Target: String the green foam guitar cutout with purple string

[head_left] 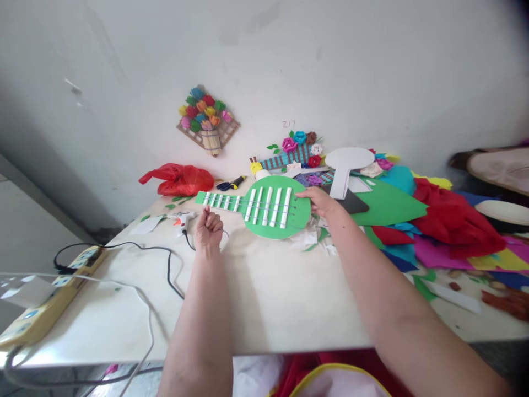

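Note:
A green craft guitar (303,216) with a round body and a narrow neck is held above the table, white rolled strips lying across both parts. Dark threads run lengthwise over the strips towards small holes at the right of the body. My right hand (317,200) grips the body's right edge, thumb on the face. Just below the neck's end, my left hand (209,226) is closed in a pinch on a thread, whose loose tail (225,234) shows beside the fingers. Its fingertips partly hide where the thread meets the neck.
A glue gun (184,219) lies left of my left hand, its cord crossing towards a power strip (78,281). Behind are a red plastic bag (182,179) and pliers (231,183). Coloured sheets (450,215) and a white paddle-shaped cutout (342,179) crowd the right side.

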Available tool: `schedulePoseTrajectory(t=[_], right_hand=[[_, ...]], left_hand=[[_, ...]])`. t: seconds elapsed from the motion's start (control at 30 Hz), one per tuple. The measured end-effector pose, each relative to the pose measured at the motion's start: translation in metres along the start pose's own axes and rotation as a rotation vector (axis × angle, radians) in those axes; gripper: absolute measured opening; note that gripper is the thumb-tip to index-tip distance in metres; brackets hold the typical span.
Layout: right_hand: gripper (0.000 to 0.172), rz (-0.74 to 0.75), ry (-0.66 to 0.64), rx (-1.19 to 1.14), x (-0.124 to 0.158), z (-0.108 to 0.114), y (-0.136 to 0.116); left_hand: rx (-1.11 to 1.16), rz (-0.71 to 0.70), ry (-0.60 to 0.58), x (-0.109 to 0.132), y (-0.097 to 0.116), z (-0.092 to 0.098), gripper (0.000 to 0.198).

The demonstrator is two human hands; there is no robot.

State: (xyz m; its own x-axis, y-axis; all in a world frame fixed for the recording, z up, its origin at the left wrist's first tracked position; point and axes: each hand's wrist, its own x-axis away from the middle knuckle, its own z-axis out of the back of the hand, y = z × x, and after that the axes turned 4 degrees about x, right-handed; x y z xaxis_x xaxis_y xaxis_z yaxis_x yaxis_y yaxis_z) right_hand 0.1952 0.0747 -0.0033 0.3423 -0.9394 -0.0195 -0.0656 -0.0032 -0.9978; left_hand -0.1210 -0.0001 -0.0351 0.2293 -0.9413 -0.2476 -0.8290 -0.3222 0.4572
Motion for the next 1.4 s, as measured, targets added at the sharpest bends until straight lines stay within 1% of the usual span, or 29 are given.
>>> schedulePoseTrajectory(t=[0.1, 0.17, 0.23, 0.33, 0.47, 0.57, 0.67, 0.77, 0.8, 0.83, 0.93, 1.0, 1.07, 1.17, 1.23, 1.27, 1.33, 1.4], right_hand=[[0.013, -0.027, 0.026, -0.028, 0.004, 0.011, 0.001], [0.008, -0.055, 0.051, -0.047, 0.007, 0.015, 0.002], [0.002, -0.083, 0.064, -0.066, 0.009, 0.016, 0.003], [0.008, -0.091, 0.065, -0.079, 0.007, 0.017, 0.006], [0.009, -0.063, 0.074, -0.097, 0.0, 0.018, 0.011], [0.005, -0.029, 0.099, -0.124, -0.003, 0.018, 0.013], [0.013, 0.004, 0.1, -0.155, -0.004, 0.016, 0.012], [0.019, 0.051, 0.072, -0.189, -0.004, 0.01, 0.01], [0.019, 0.068, 0.056, -0.199, -0.004, 0.007, 0.009], [0.019, 0.081, 0.037, -0.207, -0.004, 0.004, 0.008], [0.02, 0.117, -0.001, -0.204, -0.006, -0.006, 0.006], [0.02, 0.139, -0.007, -0.191, -0.007, -0.014, 0.005], [0.02, 0.16, 0.002, -0.185, -0.008, -0.02, 0.005], [0.021, 0.183, 0.032, -0.202, -0.009, -0.028, 0.005], [0.022, 0.196, 0.066, -0.228, -0.009, -0.032, 0.005], [0.022, 0.201, 0.09, -0.244, -0.01, -0.034, 0.005], [0.024, 0.214, 0.153, -0.281, -0.012, -0.037, 0.006], [0.025, 0.226, 0.207, -0.323, -0.015, -0.039, 0.008]], left_hand=[[0.04, -0.083, 0.051, -0.003, 0.004, 0.007, 0.014], [0.046, -0.134, 0.091, -0.006, 0.005, 0.01, 0.013], [0.046, -0.152, 0.127, -0.007, 0.005, 0.011, 0.013], [0.032, -0.156, 0.161, -0.008, 0.003, 0.012, 0.013], [-0.01, -0.175, 0.157, -0.007, 0.002, 0.014, 0.012], [-0.067, -0.151, 0.154, -0.006, 0.001, 0.015, 0.016], [-0.154, -0.095, 0.165, -0.007, -0.005, 0.013, 0.019], [-0.29, -0.033, 0.227, -0.008, -0.017, 0.006, 0.023], [-0.356, -0.017, 0.229, -0.007, -0.023, 0.003, 0.025], [-0.412, -0.001, 0.198, -0.007, -0.028, 0.0, 0.029], [-0.503, 0.1, 0.05, -0.005, -0.043, -0.009, 0.041], [-0.551, 0.155, -0.008, -0.004, -0.05, -0.012, 0.044], [-0.611, 0.183, -0.012, -0.002, -0.053, -0.014, 0.046], [-0.714, 0.182, -0.003, 0.0, -0.055, -0.013, 0.046], [-0.778, 0.153, 0.024, -0.001, -0.055, -0.01, 0.044], [-0.82, 0.124, 0.059, -0.002, -0.055, -0.008, 0.044], [-0.948, 0.047, 0.173, -0.004, -0.052, -0.005, 0.043], [-1.146, -0.042, 0.318, -0.006, -0.049, -0.003, 0.037]])
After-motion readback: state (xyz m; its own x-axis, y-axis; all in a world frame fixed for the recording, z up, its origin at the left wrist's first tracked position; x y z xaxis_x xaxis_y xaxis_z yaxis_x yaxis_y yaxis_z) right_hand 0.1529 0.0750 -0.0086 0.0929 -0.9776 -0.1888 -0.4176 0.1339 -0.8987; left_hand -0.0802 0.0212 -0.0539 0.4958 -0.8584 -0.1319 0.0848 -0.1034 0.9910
